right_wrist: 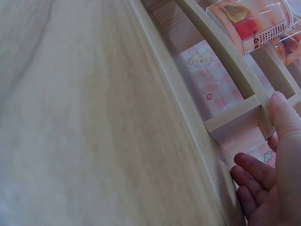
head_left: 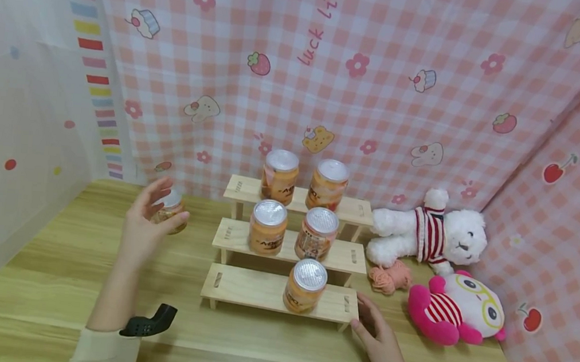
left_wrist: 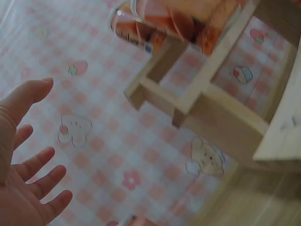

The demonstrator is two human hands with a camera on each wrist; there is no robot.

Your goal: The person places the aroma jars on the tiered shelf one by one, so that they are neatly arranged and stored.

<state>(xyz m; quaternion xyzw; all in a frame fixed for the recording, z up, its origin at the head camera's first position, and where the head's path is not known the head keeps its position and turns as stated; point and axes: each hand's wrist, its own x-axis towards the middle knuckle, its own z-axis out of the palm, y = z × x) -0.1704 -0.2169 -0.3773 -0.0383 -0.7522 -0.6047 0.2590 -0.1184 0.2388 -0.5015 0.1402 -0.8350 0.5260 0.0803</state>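
Observation:
A three-tier wooden display stand [head_left: 259,293] is on the table. Clear cans with orange labels and silver lids stand upright on it: two on the top tier, two on the middle, and one can [head_left: 304,288] on the bottom tier, right of centre. My right hand [head_left: 382,341] holds the bottom tier's right end, thumb [right_wrist: 278,110] against the edge and its other fingers lower down. To the left of the stand, my left hand [head_left: 149,220] is beside another can [head_left: 169,199] on the table, partly hidden by it. That hand's fingers [left_wrist: 44,183] are spread.
Right of the stand lie a white plush bear [head_left: 463,236] in a striped shirt, a skein of salmon yarn [head_left: 390,277] and a pink-and-white plush toy [head_left: 476,306]. A pink checked curtain [head_left: 210,145] hangs behind the table. A black band [head_left: 150,321] is on my left wrist.

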